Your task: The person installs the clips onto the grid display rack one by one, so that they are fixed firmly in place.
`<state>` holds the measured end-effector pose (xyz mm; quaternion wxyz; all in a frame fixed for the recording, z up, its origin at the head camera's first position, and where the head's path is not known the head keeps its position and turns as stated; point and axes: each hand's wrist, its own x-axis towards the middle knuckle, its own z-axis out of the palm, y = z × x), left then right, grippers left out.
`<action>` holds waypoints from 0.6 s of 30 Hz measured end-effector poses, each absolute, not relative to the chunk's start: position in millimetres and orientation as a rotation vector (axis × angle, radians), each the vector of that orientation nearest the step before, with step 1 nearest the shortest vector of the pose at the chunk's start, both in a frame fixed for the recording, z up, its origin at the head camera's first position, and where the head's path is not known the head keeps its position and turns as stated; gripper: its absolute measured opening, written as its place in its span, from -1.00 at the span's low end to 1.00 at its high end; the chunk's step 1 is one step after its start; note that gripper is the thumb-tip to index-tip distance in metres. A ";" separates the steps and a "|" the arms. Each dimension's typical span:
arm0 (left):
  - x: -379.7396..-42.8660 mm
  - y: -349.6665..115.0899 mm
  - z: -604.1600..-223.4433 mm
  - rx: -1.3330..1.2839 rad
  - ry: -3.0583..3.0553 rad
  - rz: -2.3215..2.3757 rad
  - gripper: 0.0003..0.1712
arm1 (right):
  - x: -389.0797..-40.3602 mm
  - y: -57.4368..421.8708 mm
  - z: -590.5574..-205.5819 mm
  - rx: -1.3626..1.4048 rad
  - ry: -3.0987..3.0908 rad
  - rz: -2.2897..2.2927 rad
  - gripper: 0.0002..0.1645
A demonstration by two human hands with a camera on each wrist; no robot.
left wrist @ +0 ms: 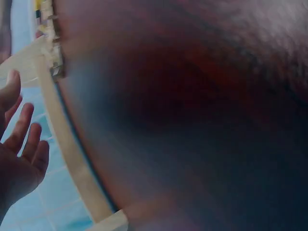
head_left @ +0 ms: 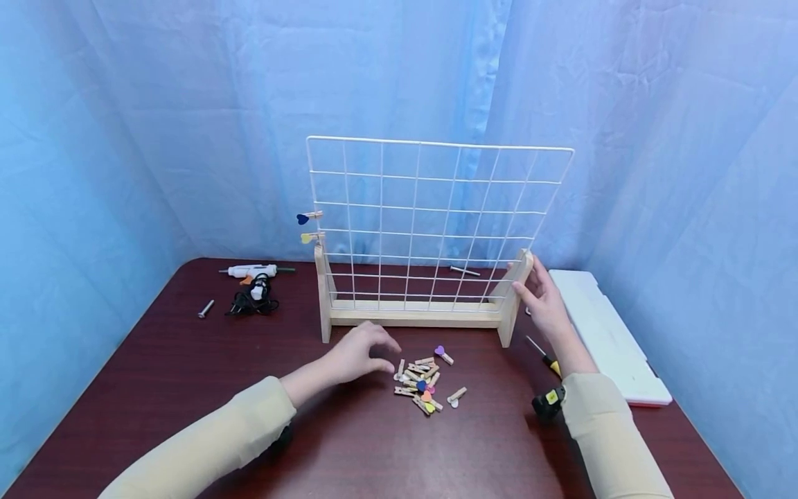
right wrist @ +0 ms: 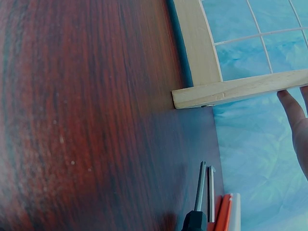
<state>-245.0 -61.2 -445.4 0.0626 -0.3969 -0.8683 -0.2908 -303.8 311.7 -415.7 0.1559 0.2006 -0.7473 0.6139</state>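
A white wire grid [head_left: 414, 208] stands upright in a pale wooden base [head_left: 414, 317]. My right hand [head_left: 548, 308] grips the base's right wooden upright [head_left: 510, 305], thumb on the near side; the right wrist view shows fingertips against that upright [right wrist: 240, 90]. Just left of a heap of small wooden clothespins [head_left: 420, 388] hovers my left hand [head_left: 358, 353], its fingers relaxed and holding nothing. Coloured hearts decorate the pins. Two more are clipped to the grid's left edge, a dark blue heart pin [head_left: 305, 217] above a yellow heart pin [head_left: 309, 238].
At the left lie a white glue gun [head_left: 252, 271] with a black cord [head_left: 254, 302] and a bolt [head_left: 206, 309]. Another bolt [head_left: 464, 271] lies behind the grid. A screwdriver [head_left: 544, 357] and a white case [head_left: 607, 339] are on the right, beside my right forearm.
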 end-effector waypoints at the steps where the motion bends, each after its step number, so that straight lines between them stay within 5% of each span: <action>1: -244.7 -59.4 -448.4 -1.243 -2.640 -0.849 -0.65 | -303.3 311.5 -415.4 0.575 -2.140 1.757 -0.28; 18: -253.7 -46.8 -462.5 -1.451 -2.761 -0.706 -0.65 | -305.7 314.0 -417.3 0.555 -2.159 1.754 -0.28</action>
